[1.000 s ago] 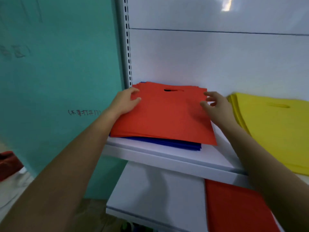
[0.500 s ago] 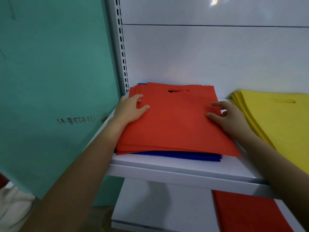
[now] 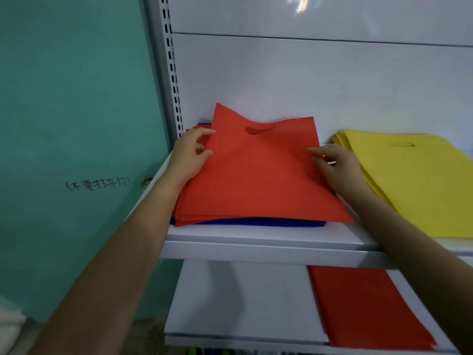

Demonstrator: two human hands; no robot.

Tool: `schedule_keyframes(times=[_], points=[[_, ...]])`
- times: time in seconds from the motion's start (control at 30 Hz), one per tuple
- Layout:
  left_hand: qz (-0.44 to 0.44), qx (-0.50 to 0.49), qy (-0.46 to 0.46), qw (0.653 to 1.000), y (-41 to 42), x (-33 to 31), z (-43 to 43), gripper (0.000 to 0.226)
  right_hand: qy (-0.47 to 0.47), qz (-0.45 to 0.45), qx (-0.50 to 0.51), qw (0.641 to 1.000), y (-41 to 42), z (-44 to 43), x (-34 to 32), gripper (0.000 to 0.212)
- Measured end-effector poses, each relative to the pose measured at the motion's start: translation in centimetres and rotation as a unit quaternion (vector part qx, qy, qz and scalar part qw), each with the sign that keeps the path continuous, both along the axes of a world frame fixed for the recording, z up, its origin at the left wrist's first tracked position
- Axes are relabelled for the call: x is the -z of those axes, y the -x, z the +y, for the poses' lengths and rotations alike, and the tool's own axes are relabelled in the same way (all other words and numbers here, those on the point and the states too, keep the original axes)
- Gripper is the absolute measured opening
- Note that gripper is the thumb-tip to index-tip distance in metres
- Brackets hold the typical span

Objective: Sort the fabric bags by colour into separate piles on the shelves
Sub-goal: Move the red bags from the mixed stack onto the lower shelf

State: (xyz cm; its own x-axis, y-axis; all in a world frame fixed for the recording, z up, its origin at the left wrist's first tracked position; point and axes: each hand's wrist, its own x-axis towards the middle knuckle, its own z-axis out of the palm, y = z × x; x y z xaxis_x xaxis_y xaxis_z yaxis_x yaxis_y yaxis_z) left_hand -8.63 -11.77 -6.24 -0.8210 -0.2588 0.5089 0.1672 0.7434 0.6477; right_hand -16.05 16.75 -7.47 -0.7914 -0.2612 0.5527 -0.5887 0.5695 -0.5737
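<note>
The top red bag [image 3: 256, 172] lies between both hands: the left hand [image 3: 189, 158] pinches its raised left edge, the right hand [image 3: 338, 168] apparently pinches its right.

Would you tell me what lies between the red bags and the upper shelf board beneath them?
Blue bags lie there, their edge showing under the red bags in the head view.

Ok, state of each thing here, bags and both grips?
top red bag, back left corner lifted, rest lying flat
red stack, flat beneath it
blue bags, flat, at the bottom
yellow pile, flat, to the right
lower red pile, flat, one level down
left grip, pinches the top red bag's left edge
right grip, fingers on its right edge, hold unclear
</note>
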Motion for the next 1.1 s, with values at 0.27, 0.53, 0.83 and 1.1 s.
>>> schedule_keyframes(times=[0.27, 0.53, 0.83, 1.1], points=[[0.076, 0.029, -0.03, 0.996, -1.5, -2.0, 1.7, 0.036, 0.08, -0.014, 0.029, 0.996, -6.9, 1.9, -1.3, 0.045], [0.068, 0.186, -0.006, 0.98, -4.0, -1.0, 8.3, 0.032, 0.098, 0.02, 0.133, 0.986, -16.8, 7.2, 4.0, 0.051], [0.044, 0.288, 0.089, 0.952, -8.0, 2.5, 20.0, 0.033, 0.154, -0.048, 0.251, 0.954, -26.6, 15.6, 11.7, 0.05], [-0.035, 0.334, 0.05, 0.94, -11.4, 9.9, 31.8, 0.034, 0.164, -0.154, 0.292, 0.929, -33.0, 24.7, 17.3, 0.062]])
